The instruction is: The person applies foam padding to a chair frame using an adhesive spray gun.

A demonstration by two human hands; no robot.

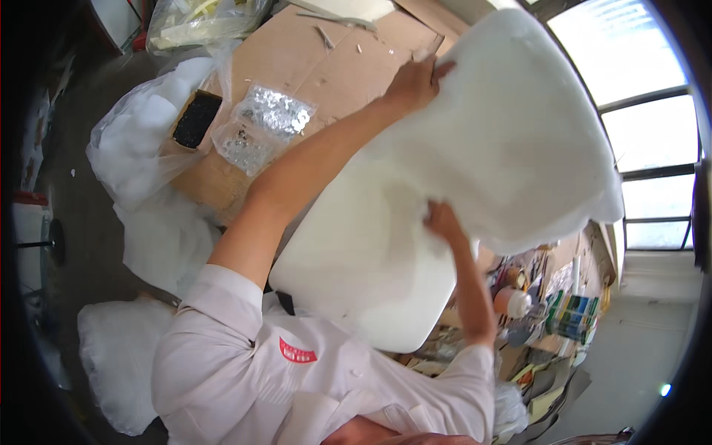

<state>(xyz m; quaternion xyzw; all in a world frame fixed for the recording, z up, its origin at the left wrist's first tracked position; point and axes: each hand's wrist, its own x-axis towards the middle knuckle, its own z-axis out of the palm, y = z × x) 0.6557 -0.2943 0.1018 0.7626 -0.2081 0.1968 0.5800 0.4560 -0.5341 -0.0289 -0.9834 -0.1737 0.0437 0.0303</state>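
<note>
The left hand's (pixel 414 85) fingers hold the side edge of a bent white padded piece (pixel 512 133) by the table (pixel 297 48), while the right hand's (pixel 445 221) curl near its bend, their grip unclear.

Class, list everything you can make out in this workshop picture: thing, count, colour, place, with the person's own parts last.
padded panels: two broad parts, white, centre to upper right; whether joined is unclear
work table: 1, brown, behind the panels
small clear bags: 2, silvery contents, on the table
open box: 1, brown with black contents, table's left side
large clear bags: 2, white or yellowish contents, upper left
white bundle: 1, lower left
tub: 1, white and orange, right
tin: 1, green and blue, right
window: 1, bright, dark bars, upper right
loose scraps: uncounted, mixed colours, lower right
shirt: 1, pale, bottom
left hand: 1, bare, at the upper panel's edge
right hand: 1, bare, blurred, centre
</note>
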